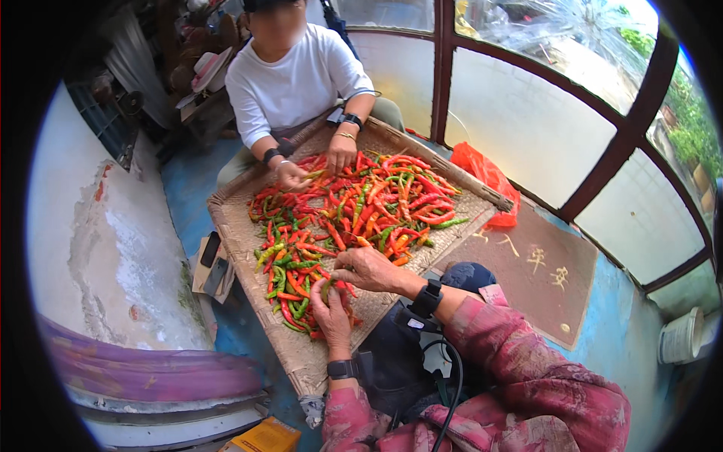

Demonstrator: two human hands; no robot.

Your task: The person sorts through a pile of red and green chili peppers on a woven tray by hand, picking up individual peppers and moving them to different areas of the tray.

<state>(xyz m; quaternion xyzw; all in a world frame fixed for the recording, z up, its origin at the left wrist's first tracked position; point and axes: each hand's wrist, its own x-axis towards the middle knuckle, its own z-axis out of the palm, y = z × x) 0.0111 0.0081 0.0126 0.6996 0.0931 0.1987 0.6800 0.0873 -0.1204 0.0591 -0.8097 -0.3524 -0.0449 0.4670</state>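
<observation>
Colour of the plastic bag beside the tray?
Plastic bag: bright orange-red, best seen in the head view.

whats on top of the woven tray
Red, orange and green chili peppers lie heaped on the woven tray. The weave beneath them, and anything behind the wearer's left hand and right hand, can't be seen.

Doormat [520, 285] and window wall [516, 120] suggest a home.

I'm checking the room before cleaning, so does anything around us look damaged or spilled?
Yes: the wall on the left looks damaged, its white coating patchy and worn, with rough grey areas and a reddish spot showing. I see no spill: the peppers appear to be kept to the woven tray.
</observation>
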